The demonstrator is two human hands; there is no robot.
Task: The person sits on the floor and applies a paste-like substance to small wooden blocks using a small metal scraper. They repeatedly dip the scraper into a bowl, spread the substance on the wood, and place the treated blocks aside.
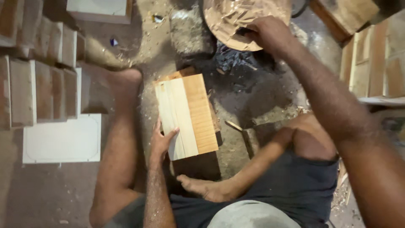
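Upper left: a row of small wooden boxes [38, 84] stood packed side by side.
Lower left: a flat white panel [61, 141] with clipped corners lay on the floor.
Top edge: another pale panel [99, 9] sat half out of frame.
Centre: dark ash or charcoal bits [234, 59] were scattered on the sawdust-strewn floor [249, 97].
Right edge: stacked wooden frames [371, 59] leaned together.

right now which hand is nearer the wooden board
Left. The left hand rests on the wooden board at its near left edge; the right hand is far beyond it, reaching into a round bowl.
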